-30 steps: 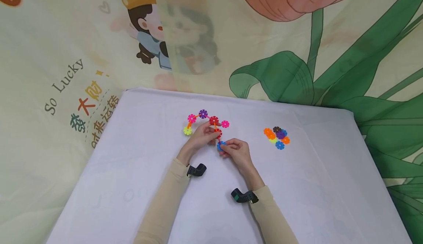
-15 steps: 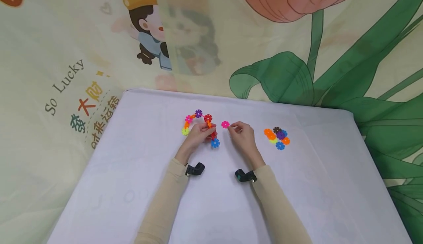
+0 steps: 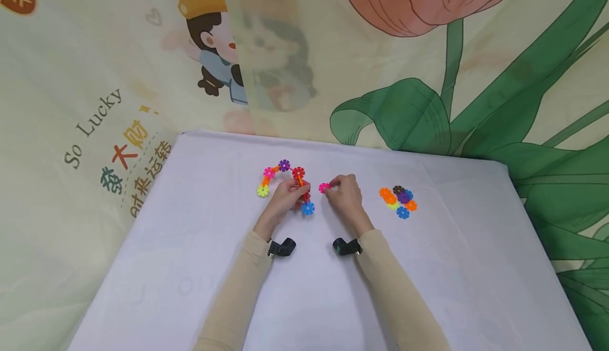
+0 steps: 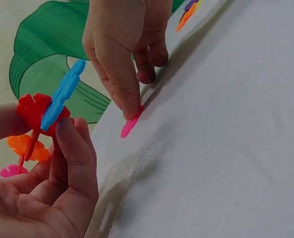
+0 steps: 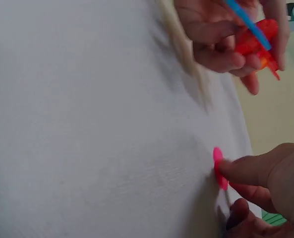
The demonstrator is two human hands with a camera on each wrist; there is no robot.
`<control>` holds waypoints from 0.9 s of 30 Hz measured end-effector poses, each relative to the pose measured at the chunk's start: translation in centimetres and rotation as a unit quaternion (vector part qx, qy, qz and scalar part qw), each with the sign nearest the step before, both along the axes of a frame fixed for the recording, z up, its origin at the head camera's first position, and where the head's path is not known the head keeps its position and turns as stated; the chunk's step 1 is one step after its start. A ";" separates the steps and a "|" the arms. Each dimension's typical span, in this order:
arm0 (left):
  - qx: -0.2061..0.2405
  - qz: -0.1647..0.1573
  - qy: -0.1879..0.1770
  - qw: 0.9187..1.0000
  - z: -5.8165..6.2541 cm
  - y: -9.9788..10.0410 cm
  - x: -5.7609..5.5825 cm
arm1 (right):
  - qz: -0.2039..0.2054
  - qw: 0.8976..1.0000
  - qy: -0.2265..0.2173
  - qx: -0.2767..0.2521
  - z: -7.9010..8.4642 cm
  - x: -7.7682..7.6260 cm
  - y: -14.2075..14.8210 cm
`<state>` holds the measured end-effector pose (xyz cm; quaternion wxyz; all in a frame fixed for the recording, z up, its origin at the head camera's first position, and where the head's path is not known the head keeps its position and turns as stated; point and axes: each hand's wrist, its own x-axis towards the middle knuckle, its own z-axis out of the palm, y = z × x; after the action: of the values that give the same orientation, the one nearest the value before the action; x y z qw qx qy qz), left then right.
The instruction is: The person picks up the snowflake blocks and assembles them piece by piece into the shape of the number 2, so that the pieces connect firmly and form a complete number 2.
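My left hand (image 3: 284, 196) pinches a red snowflake disc (image 4: 35, 111) in a curved chain of interlocking plastic discs. A blue disc (image 3: 308, 208) is slotted onto the near end of the chain. Its other end curls away past a red disc (image 3: 298, 173), a purple disc (image 3: 284, 165) and a pink one (image 3: 268, 173) to a yellow disc (image 3: 263, 191). To the right, my right hand (image 3: 345, 195) holds a loose pink disc (image 3: 323, 187) between thumb and fingers, low over the table. Fingers partly cover the middle of the chain.
A small pile of loose discs, with an orange disc (image 3: 390, 197), a brown disc (image 3: 398, 190) and a blue disc (image 3: 403, 212), lies right of my right hand. A white cloth covers the table (image 3: 476, 266). Behind it hangs a printed curtain (image 3: 285, 118).
My right hand has let go of the blue disc, moved up to the pink disc and taken hold of it, shifting it slightly nearer. My left hand has turned the chain and drawn it slightly left.
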<state>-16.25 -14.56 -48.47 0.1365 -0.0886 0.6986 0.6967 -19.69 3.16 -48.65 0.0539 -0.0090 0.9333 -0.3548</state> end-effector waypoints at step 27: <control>-0.012 0.083 0.015 0.996 -0.7 1.2 0.0 | 0.096 0.972 0.082 -0.198 -1.2 8.7 0.4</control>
<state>-16.21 -13.36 -49.12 0.0665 -0.1374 0.6992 0.6985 -10.96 3.52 -49.90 0.0086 -0.1382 0.8404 -0.5240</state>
